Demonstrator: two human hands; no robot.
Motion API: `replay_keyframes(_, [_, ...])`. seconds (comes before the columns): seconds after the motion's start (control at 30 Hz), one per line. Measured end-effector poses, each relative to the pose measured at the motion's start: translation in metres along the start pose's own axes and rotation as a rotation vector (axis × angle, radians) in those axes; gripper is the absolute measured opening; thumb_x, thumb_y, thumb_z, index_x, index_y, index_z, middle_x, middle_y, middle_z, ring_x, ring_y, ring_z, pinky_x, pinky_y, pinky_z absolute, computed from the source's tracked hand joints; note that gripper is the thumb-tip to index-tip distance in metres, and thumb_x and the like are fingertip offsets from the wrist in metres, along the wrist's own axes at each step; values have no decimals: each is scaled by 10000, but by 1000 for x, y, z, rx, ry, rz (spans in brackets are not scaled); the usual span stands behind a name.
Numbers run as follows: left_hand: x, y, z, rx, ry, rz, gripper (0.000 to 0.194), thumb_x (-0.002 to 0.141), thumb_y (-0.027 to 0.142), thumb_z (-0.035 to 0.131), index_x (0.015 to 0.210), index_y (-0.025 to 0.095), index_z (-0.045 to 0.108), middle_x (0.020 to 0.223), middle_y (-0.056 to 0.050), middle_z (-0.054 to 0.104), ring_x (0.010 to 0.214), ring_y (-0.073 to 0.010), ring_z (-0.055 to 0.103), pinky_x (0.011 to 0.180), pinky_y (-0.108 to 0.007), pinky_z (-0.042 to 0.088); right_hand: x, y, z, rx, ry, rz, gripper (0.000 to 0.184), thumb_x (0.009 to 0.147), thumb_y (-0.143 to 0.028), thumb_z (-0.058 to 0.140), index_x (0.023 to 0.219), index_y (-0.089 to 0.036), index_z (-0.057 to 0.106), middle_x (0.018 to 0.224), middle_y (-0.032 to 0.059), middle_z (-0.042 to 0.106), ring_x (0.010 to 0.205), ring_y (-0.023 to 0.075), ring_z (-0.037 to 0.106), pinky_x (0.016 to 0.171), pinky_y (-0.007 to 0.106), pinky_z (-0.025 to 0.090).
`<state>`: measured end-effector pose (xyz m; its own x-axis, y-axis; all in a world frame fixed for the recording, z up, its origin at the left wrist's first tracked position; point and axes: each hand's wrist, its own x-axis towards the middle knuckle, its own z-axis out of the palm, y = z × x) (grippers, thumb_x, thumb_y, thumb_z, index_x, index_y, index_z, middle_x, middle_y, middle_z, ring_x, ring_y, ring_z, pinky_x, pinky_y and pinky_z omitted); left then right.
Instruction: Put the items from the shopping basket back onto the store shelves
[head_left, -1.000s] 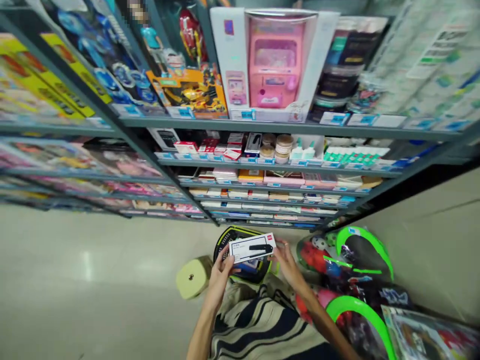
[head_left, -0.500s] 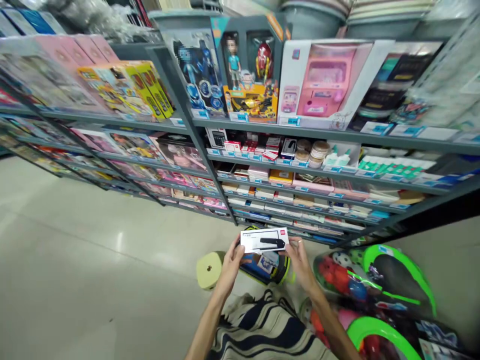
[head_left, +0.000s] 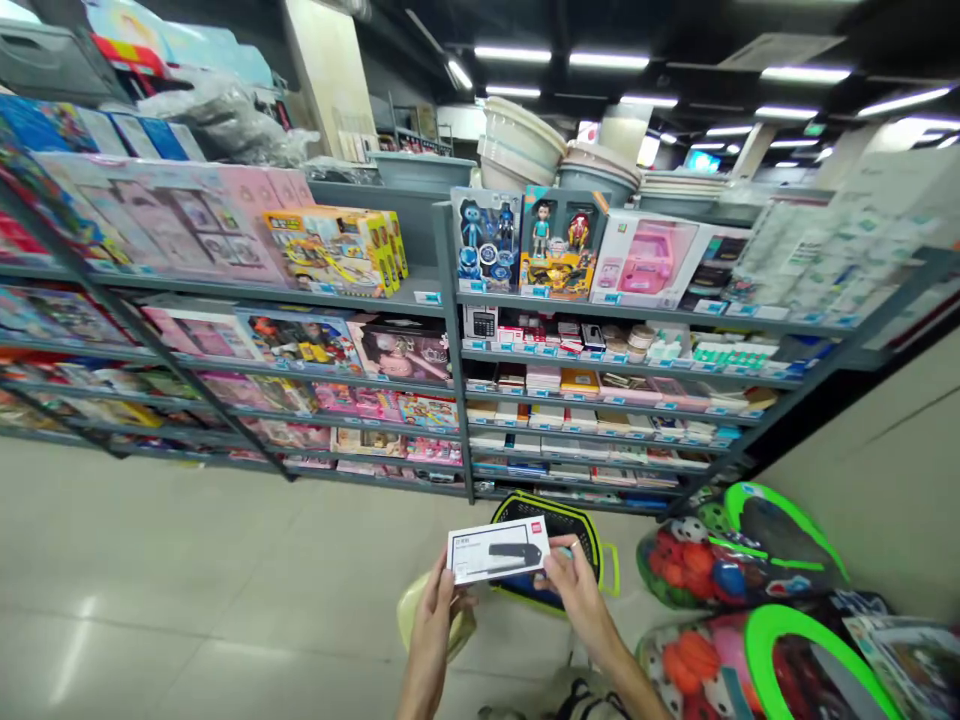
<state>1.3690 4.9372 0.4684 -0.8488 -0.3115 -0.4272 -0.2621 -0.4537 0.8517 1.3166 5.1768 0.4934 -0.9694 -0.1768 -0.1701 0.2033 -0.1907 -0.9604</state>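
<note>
A small white box (head_left: 496, 556) with a picture of a black tool and a red logo is held flat in front of me. My left hand (head_left: 435, 618) grips its left end and my right hand (head_left: 574, 592) grips its right end. Below the box sits a black shopping basket (head_left: 577, 520) with green trim on the floor. A pale green round stool (head_left: 409, 612) shows just under my left hand.
Grey shelves (head_left: 525, 356) full of stationery and toy boxes stand ahead, among them a pink toy machine box (head_left: 645, 262). Net bags of coloured balls (head_left: 686, 565) with green hoops lie at the right. Glossy floor (head_left: 187, 580) stretches to the left.
The view has pulled back and tilted up, so the shelves look farther away and the ceiling lights show. Both hands keep hold of the white box, now lower in view.
</note>
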Motion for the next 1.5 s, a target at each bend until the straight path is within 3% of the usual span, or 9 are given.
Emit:
replay_keyframes(0.17, [1,17,9,-7,-106,3,915,842,673,876,1609,268,585,1529,-123,721,1206,-294,765,863,-329,677,-20,-4,-1,14,96,-78,444,986,-652,760,1187,-300,578,1322,101,786,1166,322,778,847,486,680])
replay_keyframes(0.33, [8,10,39,13,-207,-24,957,769,696,921,1517,166,644,1265,-166,830,970,-295,801,755,-340,657,-47,-13,-26,-10,235,-103,451,999,-642,755,1213,-286,578,1284,108,802,1099,298,791,884,476,684])
replay_keyframes(0.57, [32,50,127,16,-486,92,881,890,736,793,1544,166,640,1440,-171,741,896,-209,747,736,-304,615,-49,-80,-64,46,277,-207,761,985,-522,818,1589,-343,390,1427,109,745,1195,274,770,995,468,660])
replay_keyframes(0.77, [59,73,227,-116,-486,69,837,928,781,713,1504,192,571,1267,-136,781,878,-176,686,633,-256,525,5,-104,-117,100,111,-230,860,743,-392,1024,1461,-306,557,1480,126,701,1246,287,752,1023,429,652])
replay_keyframes(0.97, [78,44,334,-123,-419,251,691,972,616,768,1521,329,462,1801,-130,397,1387,-271,662,1050,-375,619,99,-117,-159,216,271,-286,728,788,-391,983,1310,-326,480,1349,93,754,1157,257,778,1007,421,662])
replay_keyframes(1.07, [85,23,382,-1,-529,344,793,980,474,802,1672,358,433,1893,-82,175,1647,-349,423,1301,-457,478,148,-131,-184,234,292,-259,744,773,-394,994,1278,-332,451,1286,73,773,1139,256,783,991,411,666])
replay_keyframes(1.17, [107,15,423,64,-536,345,988,920,407,878,1754,338,353,1898,-86,151,1689,-369,352,1378,-465,372,189,-144,-212,209,254,-228,675,800,-403,984,1234,-324,473,1190,42,786,1103,245,788,981,398,666])
replay_keyframes(1.4, [171,34,463,129,-314,319,813,901,506,881,1617,245,599,1674,-113,600,1641,-342,446,1399,-443,314,246,-167,-270,33,-75,-207,327,1077,-480,701,1330,-296,603,1424,93,710,1322,272,699,1154,478,587])
replay_keyframes(1.5, [187,43,461,-91,-331,203,820,889,658,840,1549,208,658,1562,-159,692,1578,-380,527,1343,-511,411,270,-176,-290,-72,20,-267,366,1100,-533,642,1355,-273,674,1397,104,701,1277,271,701,1143,457,578])
